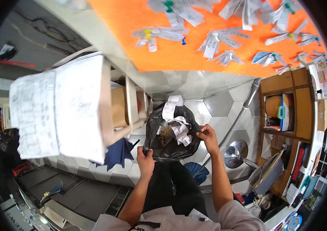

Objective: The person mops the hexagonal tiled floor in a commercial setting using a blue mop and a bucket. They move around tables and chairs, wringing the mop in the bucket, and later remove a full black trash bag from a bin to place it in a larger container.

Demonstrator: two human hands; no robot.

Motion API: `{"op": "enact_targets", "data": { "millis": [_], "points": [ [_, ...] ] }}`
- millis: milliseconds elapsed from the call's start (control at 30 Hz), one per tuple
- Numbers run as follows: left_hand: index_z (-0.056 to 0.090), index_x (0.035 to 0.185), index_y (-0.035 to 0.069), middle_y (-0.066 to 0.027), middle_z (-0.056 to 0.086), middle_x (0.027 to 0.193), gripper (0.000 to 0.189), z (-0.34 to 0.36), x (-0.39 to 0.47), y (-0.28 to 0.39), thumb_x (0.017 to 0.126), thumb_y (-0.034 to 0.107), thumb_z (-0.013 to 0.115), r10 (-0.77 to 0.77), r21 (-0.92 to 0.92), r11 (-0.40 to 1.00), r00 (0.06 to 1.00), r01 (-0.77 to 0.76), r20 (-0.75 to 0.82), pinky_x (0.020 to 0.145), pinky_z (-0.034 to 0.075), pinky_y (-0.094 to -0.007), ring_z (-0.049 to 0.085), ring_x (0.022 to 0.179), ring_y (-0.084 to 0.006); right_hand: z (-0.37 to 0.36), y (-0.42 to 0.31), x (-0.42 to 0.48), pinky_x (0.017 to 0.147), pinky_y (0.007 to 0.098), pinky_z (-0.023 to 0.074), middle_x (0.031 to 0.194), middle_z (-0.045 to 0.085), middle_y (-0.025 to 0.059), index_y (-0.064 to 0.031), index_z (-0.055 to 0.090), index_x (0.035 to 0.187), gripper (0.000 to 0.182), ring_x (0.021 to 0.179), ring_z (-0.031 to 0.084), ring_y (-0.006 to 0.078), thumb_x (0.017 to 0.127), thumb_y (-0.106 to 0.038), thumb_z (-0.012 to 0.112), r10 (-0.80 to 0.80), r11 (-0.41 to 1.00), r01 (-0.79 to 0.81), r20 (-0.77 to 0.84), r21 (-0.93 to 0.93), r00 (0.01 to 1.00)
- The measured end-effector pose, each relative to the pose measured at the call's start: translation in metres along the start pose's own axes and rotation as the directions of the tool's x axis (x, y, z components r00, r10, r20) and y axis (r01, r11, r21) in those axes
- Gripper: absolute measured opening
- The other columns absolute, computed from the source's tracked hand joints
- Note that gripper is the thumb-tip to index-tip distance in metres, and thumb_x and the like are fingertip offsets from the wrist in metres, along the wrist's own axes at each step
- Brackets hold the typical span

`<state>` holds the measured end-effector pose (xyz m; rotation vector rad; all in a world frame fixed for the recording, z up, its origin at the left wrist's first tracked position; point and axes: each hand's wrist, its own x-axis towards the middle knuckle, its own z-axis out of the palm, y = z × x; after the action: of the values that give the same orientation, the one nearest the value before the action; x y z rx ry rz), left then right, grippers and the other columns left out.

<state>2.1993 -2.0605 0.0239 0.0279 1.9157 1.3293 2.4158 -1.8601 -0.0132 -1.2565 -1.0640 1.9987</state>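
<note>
A black plastic garbage bag (175,153) hangs in front of my legs with its mouth spread wide. My left hand (146,161) pinches the near left part of its rim, and my right hand (208,138) grips the rim on the right side. Crumpled white paper (182,135) lies inside, beside a tangle of yellow-brown strands (164,135). A curled paper strip (169,111) with print sticks up over the far edge. The bottom of the bag is hidden.
Left stands a wooden rack (133,101) topped with printed papers (73,106). An orange board (169,57) bears pinned slips. Right are a long metal pole (238,111), a round chrome stool base (235,154) and wooden shelves (302,112). A blue bundle (199,173) lies near my legs.
</note>
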Motion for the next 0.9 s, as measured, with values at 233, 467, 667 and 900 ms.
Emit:
{"op": "enact_targets", "data": {
  "millis": [233, 467, 667, 900],
  "points": [
    [0.055, 0.107, -0.005, -0.0141, 0.062, 0.092, 0.027, -0.048, 0.004, -0.052, 0.088, 0.013, 0.062, -0.183, -0.142, 0.976, 0.975, 0.165, -0.127, 0.059, 0.062, -0.0398, 0.064, 0.076, -0.0233, -0.039, 0.037, 0.002, 0.064, 0.0255, 0.0433, 0.083, 0.05, 0.0004, -0.0052, 0.06, 0.11, 0.05, 0.072, 0.051, 0.0128, 0.062, 0.007, 0.063, 0.033, 0.951, -0.094, -0.207, -0.293, 0.978],
    [0.062, 0.099, -0.003, -0.0135, 0.061, 0.089, 0.028, -0.065, 0.002, -0.111, 0.087, 0.02, 0.069, 0.126, 0.247, 0.964, 0.988, -0.101, -0.087, 0.071, 0.048, -0.0356, 0.062, 0.078, -0.0255, 0.014, 0.022, -0.043, 0.075, 0.0324, 0.0495, 0.09, 0.069, 0.0139, 0.0018, 0.067, 0.106, 0.046, 0.082, 0.065, 0.0232, 0.067, -0.018, 0.077, 0.178, 0.654, -0.065, 0.07, -0.754, 0.982],
    [0.064, 0.097, -0.001, -0.016, 0.062, 0.092, 0.026, -0.032, -0.017, -0.096, 0.088, 0.022, 0.068, 0.331, 0.455, 0.829, 0.941, -0.325, 0.069, 0.078, 0.048, -0.0383, 0.062, 0.086, -0.031, 0.052, 0.01, -0.041, 0.08, 0.0457, 0.0503, 0.097, 0.066, 0.0278, 0.0001, 0.067, 0.107, 0.054, 0.096, 0.063, 0.0424, 0.079, -0.046, 0.072, 0.447, 0.262, 0.074, 0.189, -0.962, 0.874],
    [0.063, 0.101, 0.0, -0.016, 0.062, 0.091, 0.024, -0.026, -0.028, -0.1, 0.088, 0.019, 0.068, 0.238, 0.407, 0.877, 0.966, -0.257, 0.097, 0.077, 0.048, -0.0396, 0.062, 0.086, -0.0335, 0.096, 0.036, 0.139, 0.085, 0.0494, 0.0483, 0.103, 0.066, 0.0222, -0.0035, 0.07, 0.09, 0.037, 0.103, 0.06, 0.0387, 0.092, -0.037, 0.054, -0.342, 0.425, 0.365, 0.226, -0.828, 0.912]
  ]
}}
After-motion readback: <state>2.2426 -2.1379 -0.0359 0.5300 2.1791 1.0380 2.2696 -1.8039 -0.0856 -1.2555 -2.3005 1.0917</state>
